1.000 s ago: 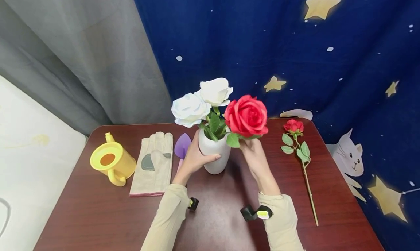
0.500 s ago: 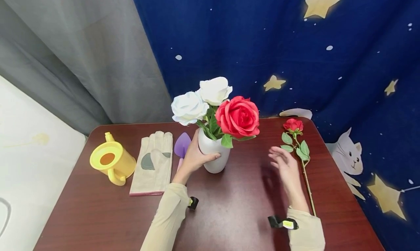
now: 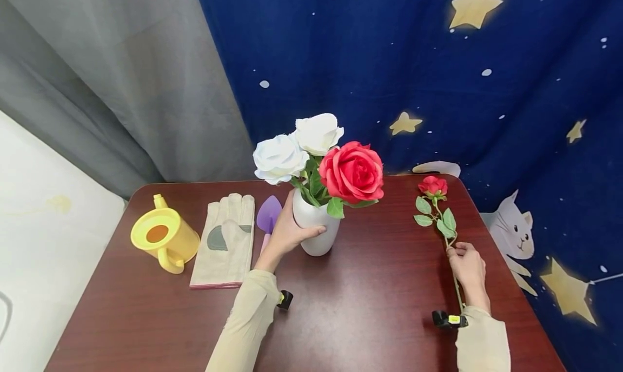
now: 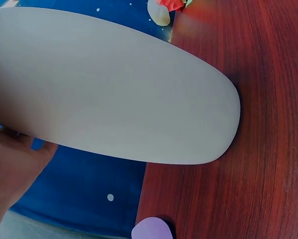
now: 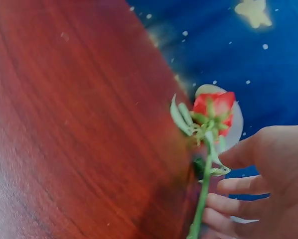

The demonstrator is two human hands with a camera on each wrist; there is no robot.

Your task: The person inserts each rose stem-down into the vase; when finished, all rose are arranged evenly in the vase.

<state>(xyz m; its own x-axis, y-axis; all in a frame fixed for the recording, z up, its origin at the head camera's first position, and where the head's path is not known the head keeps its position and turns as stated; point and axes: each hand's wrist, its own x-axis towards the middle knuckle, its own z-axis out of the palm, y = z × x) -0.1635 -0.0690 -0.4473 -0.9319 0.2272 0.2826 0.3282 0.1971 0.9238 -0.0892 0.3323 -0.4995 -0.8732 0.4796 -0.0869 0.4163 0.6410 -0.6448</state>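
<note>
Apparently, pick-up is the step: the left hand (image 3: 288,232) grips the vase (image 3: 320,243), the right hand (image 3: 469,266), hold unclear, meets the small red rose (image 3: 432,187) on the tabletop (image 3: 370,296), and lifting next needs a firm pinch.

Here's the white vase (image 3: 317,217), upright on the red-brown table (image 3: 370,301), left hand (image 3: 291,230) gripping its side; up top, a white rose (image 3: 318,134) and a bluish-white rose (image 3: 279,159) cluster left, a big red rose (image 3: 352,172) leaning right; well apart, the smaller red rose (image 3: 445,228), bloom pointing away, green leaves spread, right hand (image 3: 468,265) at its stem, whether gripping is unclear.
</note>
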